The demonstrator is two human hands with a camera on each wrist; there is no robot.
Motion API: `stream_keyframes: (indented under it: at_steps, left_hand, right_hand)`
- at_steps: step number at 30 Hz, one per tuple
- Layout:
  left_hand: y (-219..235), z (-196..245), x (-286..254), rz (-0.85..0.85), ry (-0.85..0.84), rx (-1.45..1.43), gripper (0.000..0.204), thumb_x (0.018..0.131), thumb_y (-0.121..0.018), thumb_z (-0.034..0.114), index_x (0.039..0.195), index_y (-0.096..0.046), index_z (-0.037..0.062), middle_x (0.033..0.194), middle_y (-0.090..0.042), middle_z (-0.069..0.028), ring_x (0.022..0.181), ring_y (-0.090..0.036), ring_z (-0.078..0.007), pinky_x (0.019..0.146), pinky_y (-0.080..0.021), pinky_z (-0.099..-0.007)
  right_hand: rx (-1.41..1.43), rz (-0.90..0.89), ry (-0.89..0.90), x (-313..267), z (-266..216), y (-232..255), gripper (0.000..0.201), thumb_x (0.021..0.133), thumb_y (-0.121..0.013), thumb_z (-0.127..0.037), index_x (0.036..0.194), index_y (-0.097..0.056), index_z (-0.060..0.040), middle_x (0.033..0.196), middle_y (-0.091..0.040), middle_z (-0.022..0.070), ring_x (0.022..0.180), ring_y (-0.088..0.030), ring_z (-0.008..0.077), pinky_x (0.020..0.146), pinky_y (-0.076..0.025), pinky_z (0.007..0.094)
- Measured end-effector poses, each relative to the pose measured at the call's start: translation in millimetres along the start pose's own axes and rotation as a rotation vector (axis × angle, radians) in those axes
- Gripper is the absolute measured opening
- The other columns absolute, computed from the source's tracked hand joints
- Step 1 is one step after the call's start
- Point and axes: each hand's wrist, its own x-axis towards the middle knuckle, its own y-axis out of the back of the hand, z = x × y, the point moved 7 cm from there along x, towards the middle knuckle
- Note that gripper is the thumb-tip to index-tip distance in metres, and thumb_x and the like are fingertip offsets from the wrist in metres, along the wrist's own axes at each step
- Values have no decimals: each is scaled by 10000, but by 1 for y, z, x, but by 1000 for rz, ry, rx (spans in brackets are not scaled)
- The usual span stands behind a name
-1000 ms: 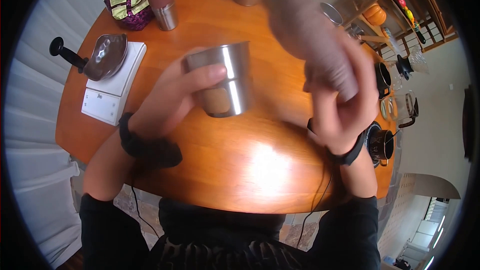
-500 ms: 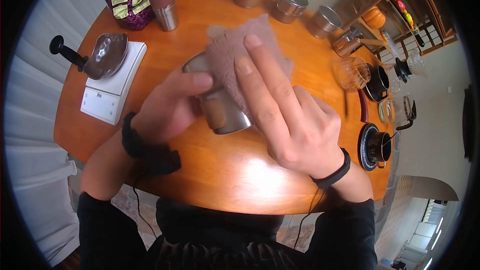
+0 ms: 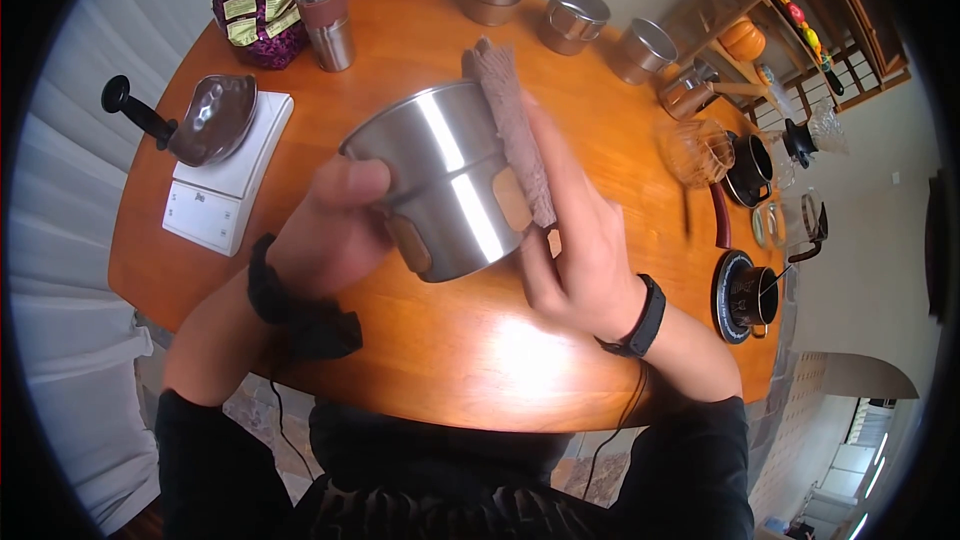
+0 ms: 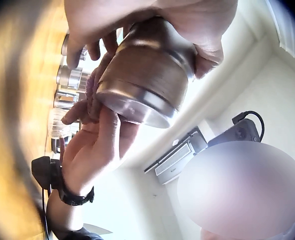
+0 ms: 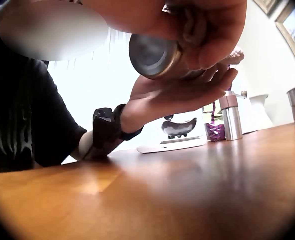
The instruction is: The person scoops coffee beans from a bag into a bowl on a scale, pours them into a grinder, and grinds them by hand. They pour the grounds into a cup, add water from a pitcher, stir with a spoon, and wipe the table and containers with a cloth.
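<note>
A stainless steel cup [image 3: 445, 180] with tan patches on its side is held tilted above the table in my left hand [image 3: 335, 215], the thumb lying along its left side. My right hand [image 3: 590, 260] holds a brownish-pink cloth [image 3: 515, 135] flat against the cup's right side, near the rim and down the wall. From the left wrist view, the cup's shiny base [image 4: 137, 107] faces down toward the right hand [image 4: 95, 155], whose thumb touches the bottom edge. The cup's inside is hidden in the head view.
Left on the table is a white scale [image 3: 205, 210] with a brown dish [image 3: 215, 120] on it. Behind are a hand grinder [image 3: 328, 25] and a purple bag [image 3: 262, 10]. Metal cups [image 3: 575, 20] line the back edge; a black cup [image 3: 750, 295] on a saucer sits right.
The right hand swung in from the right with the cloth, passed over the cup's mouth, and now has it against the cup's right side. The left hand has turned the cup, showing another tan patch.
</note>
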Motion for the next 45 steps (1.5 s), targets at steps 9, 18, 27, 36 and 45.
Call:
stream_keyframes:
  at_steps: [9, 18, 27, 36, 45]
  left_hand:
    - [-12, 10, 3, -63, -139, 396, 1002, 847, -833, 460, 1590, -338, 4, 1584, -393, -114, 1475, -388, -217, 1211, -324, -389]
    - [-24, 24, 5, -325, -716, 1003, 1176, 722, -917, 566, 1559, -255, 71, 1635, -225, -266, 1503, -318, -365, 1209, -302, -504]
    - [-33, 36, 2, -333, -898, 963, 1229, 644, -978, 527, 1540, -254, 99, 1632, -225, -356, 1522, -310, -416, 1241, -267, -528]
    - [-33, 58, -3, -250, -947, 1173, 925, 707, -894, 64, 1452, -346, 81, 1463, -470, -270, 1328, -523, -357, 1105, -436, -474]
    - [-36, 66, -9, -214, -928, 1630, 798, 764, -930, 350, 1413, -488, 209, 1522, -401, -267, 1351, -501, -418, 1075, -471, -492]
  right_hand:
    - [397, 5, -96, -4, 23, -3, 766, 784, -421, 78, 1548, -382, 65, 1401, -586, 313, 1215, -658, 424, 1006, -537, 413]
    - [1004, -130, -454, -5, 27, -13, 738, 812, -419, 71, 1547, -414, 6, 1233, -650, 82, 843, -604, 84, 687, -468, 215]
    - [1496, -408, -728, -19, 21, -34, 454, 972, -602, -73, 1411, -515, -1, 964, -674, 72, 608, -570, 109, 535, -438, 246]
    - [1765, -313, -920, -23, 27, -51, 435, 771, -507, 25, 1184, -640, 58, 911, -670, 121, 550, -528, 181, 458, -428, 281]
    - [1600, -386, -1040, -28, 37, -38, 353, 763, -511, 11, 1079, -640, 99, 790, -632, 111, 477, -475, 170, 417, -375, 275]
